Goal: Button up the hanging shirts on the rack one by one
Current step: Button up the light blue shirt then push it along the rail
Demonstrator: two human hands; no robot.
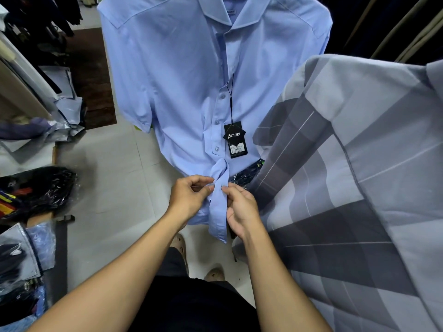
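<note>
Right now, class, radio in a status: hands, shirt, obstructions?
Left hand and right hand both pinching blue shirt placket near hem. Upper buttons done. Price tag hanging clear above. Grey checked shirt crowding right side.

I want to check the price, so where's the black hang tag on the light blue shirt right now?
In the head view, the black cardboard hang tag hangs on a black string at the centre of the light blue short-sleeved shirt, just right of its button row and above both hands.
</note>
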